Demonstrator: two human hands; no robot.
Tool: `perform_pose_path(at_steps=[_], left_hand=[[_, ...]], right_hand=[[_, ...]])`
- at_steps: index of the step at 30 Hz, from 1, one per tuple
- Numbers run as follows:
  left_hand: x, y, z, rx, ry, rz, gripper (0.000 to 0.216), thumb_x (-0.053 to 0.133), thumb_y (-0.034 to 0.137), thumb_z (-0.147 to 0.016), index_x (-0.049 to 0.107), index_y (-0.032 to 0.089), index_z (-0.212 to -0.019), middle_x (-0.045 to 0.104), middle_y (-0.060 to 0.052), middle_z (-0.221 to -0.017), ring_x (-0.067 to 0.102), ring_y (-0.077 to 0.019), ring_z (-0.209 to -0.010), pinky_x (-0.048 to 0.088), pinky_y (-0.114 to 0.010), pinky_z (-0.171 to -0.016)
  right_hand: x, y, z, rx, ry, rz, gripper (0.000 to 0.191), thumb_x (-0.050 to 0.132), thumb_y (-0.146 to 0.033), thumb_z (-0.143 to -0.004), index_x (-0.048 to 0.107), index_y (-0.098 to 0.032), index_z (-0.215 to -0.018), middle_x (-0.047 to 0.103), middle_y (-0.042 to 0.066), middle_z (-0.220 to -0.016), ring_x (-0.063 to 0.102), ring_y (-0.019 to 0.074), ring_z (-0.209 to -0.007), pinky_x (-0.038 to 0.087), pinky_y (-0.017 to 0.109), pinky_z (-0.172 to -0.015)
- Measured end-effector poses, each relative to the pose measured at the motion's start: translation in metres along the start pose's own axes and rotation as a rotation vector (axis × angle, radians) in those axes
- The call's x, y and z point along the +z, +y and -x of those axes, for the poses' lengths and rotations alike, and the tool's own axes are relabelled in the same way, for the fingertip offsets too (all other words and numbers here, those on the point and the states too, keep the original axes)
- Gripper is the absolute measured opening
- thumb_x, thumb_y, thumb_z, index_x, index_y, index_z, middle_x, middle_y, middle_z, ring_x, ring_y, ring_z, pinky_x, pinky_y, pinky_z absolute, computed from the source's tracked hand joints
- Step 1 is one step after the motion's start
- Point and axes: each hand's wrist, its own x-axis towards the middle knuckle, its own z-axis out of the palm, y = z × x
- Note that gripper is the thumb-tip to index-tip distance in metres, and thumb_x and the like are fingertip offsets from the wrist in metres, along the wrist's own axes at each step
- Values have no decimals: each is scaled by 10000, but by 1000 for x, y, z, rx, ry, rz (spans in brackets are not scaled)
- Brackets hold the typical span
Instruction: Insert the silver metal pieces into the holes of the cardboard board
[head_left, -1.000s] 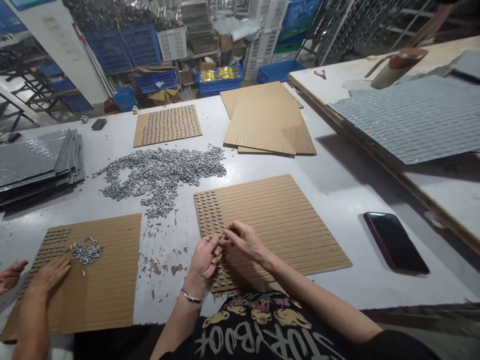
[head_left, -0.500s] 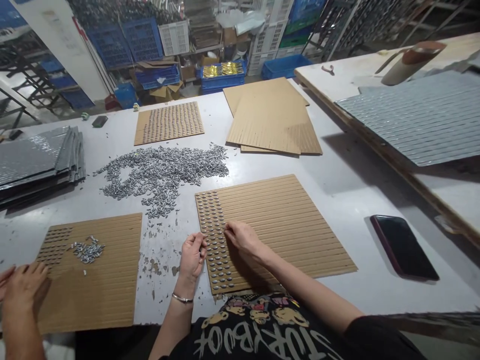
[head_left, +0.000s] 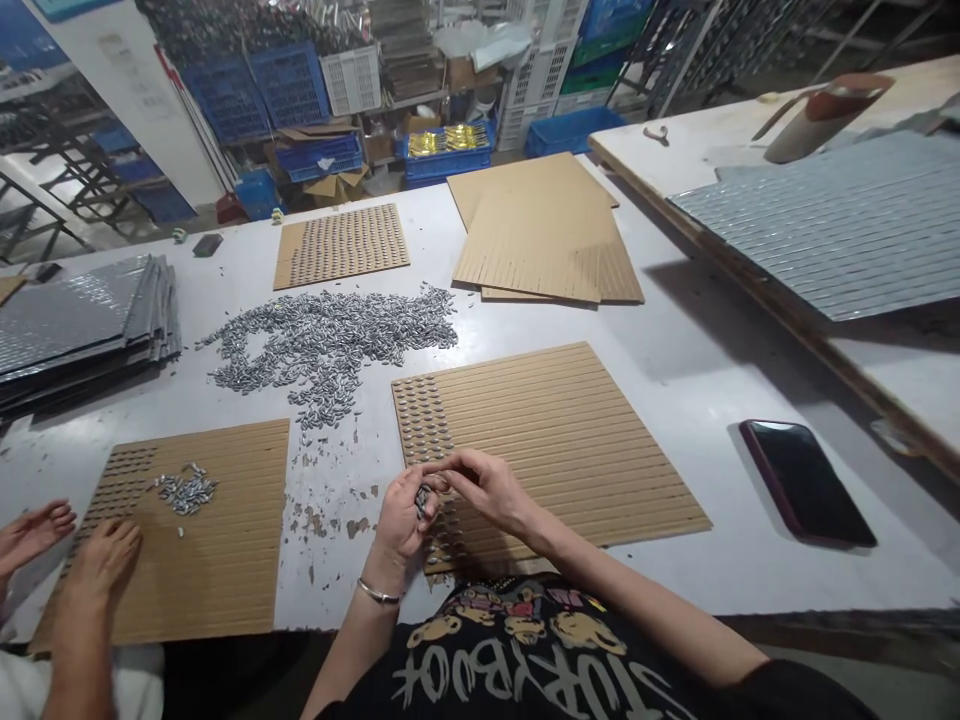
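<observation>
A slotted cardboard sheet (head_left: 555, 440) lies before me, its left columns filled with small silver metal pieces. My left hand (head_left: 405, 515) hovers over the sheet's near left corner, cupped around a few of the silver pieces (head_left: 422, 497). My right hand (head_left: 484, 490) meets it, thumb and forefinger pinching at those pieces. A large loose heap of the same silver pieces (head_left: 330, 335) is spread on the white table beyond the sheet.
A co-worker's hands (head_left: 71, 545) rest on a second slotted sheet (head_left: 217, 530) at the left. A dark phone (head_left: 806, 480) lies at the right. Blank cardboard sheets (head_left: 540, 235), a filled sheet (head_left: 341, 245) and grey stacked sheets (head_left: 75, 320) lie farther off.
My hands, apart half a second ago with the right one pressing on the sheet, have come together again. The co-worker's hands have shifted a little on their sheet.
</observation>
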Motion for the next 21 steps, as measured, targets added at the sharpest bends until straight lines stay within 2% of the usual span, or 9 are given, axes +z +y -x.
perform_pose_path(at_steps=[4,8,11,16,19,21], left_hand=[[8,-5,-1,-27,-25,-133,466,577,537,-815,652,140,-1047,507,37,-519,377,-47,-348,196,-159,-303],[13,-10,-3,6,26,-161,514,586,549,-804,636,154,-1130,577,11,-615,437,-59,-366,237,-180,-307],[14,-11,-4,-8,31,-208,544,566,574,-810,631,150,-1145,577,8,-624,406,-51,-346,243,-190,-309],[19,-13,-1,-26,-12,-244,574,549,619,-802,635,145,-1115,521,27,-566,376,-56,-357,249,-201,-322],[21,-13,2,-37,-61,-210,545,537,614,-812,643,144,-1066,536,14,-617,366,-46,-375,222,-197,-324],[21,-11,1,-55,-25,-136,494,540,585,-825,643,135,-1002,541,4,-632,370,-46,-388,178,-191,-321]], right_hand=[[2,-1,5,-86,-36,222,211,524,-281,-930,672,-225,-1070,636,68,-914,574,177,-829,460,286,-758],[9,8,5,-117,-70,340,149,530,-186,-895,672,-208,-934,630,80,-948,562,193,-889,453,301,-798],[11,8,3,-106,-68,280,118,528,-155,-880,637,-193,-853,628,67,-926,569,182,-874,452,288,-782],[11,7,2,-4,-72,219,109,517,-189,-873,586,-191,-789,607,45,-828,567,163,-761,444,265,-689],[12,11,3,26,-72,172,132,504,-243,-875,564,-200,-765,609,40,-788,564,166,-713,441,272,-654],[12,13,5,61,-60,99,139,498,-289,-886,558,-208,-790,623,30,-760,572,167,-689,445,275,-646]])
